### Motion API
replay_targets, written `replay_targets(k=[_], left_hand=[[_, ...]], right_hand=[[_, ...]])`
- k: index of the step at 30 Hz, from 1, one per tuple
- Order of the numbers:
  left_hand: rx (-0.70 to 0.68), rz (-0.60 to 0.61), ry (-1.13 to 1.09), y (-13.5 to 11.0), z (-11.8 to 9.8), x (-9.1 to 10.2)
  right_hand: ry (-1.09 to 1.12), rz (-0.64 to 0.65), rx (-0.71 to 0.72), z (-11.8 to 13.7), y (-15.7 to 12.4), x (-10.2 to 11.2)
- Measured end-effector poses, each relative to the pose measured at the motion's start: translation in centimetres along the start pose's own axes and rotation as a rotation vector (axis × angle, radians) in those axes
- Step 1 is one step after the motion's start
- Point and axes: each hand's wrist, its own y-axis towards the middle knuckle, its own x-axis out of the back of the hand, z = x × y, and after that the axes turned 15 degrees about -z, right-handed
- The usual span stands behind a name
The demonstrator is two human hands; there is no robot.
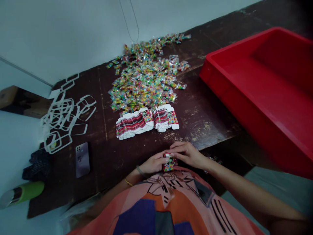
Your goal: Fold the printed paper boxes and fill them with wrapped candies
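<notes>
Both my hands meet close to my chest around a small colourful printed box (169, 164). My left hand (154, 162) grips its left side with curled fingers. My right hand (188, 153) presses on its top with fingers held together. Just beyond them on the dark wooden table (207, 120) lie two fanned stacks of flat, unfolded printed boxes (146, 121). Behind the stacks spreads a large heap of small clear candy packets (146, 76) with bright sweets inside.
A big red plastic tray (266, 85) stands at the right. White cardboard cut-out frames (65, 117) are piled at the left. A purple phone (82, 159), a green bottle (23, 193) and a dark glove (36, 164) lie near the table's left front edge.
</notes>
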Motion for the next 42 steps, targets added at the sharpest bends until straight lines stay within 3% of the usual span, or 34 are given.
replay_targets(k=[4, 9, 12, 14, 15, 18, 19, 22, 24, 27, 29, 31, 34, 37, 40, 42], left_hand=[[0.029, -0.074, 0.01, 0.1, 0.5, 0.5], [-0.035, -0.114, 0.05, 0.4, 0.5, 0.9], [-0.152, -0.146, 0.304, 0.0, -1.1, 0.8], [-0.23, -0.168, 0.536, -0.6, -2.9, 0.7], [-0.259, -0.168, 0.637, -0.9, -3.9, 0.7], [-0.298, -0.106, 0.886, -2.2, -6.7, 1.2], [-0.287, -0.075, 0.962, -2.6, -7.4, 1.5], [-0.235, -0.05, 1.094, -3.4, -8.6, 2.7], [-0.269, -0.154, 1.027, -3.3, -8.6, 3.4], [-0.331, -0.338, 0.616, -2.1, -7.7, 3.7], [-0.297, -0.356, 0.261, -0.9, -6.7, 3.3], [-0.261, -0.34, 0.044, 0.4, -5.8, 2.6], [-0.247, -0.32, 0.032, 2.1, -4.7, 1.5], [-0.237, -0.267, 0.16, 3.0, -3.8, 0.5], [-0.278, -0.191, 0.35, 3.4, -2.9, -0.5], [-0.31, -0.142, 0.479, 3.5, -2.4, -1.1]], right_hand=[[-0.144, 0.092, 0.212, -0.5, -0.3, 0.6], [-0.199, 0.105, 0.226, -0.5, -0.6, -0.4], [-0.203, 0.192, 0.285, -0.3, 1.0, 0.3], [-0.234, 0.231, 0.317, -1.0, 4.4, 2.3], [-0.289, 0.189, 0.322, -1.6, 6.8, 3.8], [-0.671, -0.308, 0.257, -4.1, 15.3, 9.4], [-0.803, -0.415, 0.225, -5.0, 17.8, 11.1], [-1.004, -0.412, 0.182, -7.2, 21.5, 14.5], [-1.019, -0.379, 0.178, -8.3, 19.9, 14.7], [-1.019, -0.398, 0.169, -9.2, 12.6, 12.4], [-1.0, -0.416, 0.188, -9.3, 6.1, 10.0], [-0.942, -0.317, 0.215, -8.9, 0.0, 7.6], [-0.786, -0.203, 0.221, -7.6, -6.1, 4.6], [-0.512, -0.193, 0.142, -5.2, -7.3, 2.9], [-0.272, -0.221, -0.011, -2.1, -4.8, 2.5], [-0.229, -0.209, -0.037, -0.4, -2.4, 3.1]])
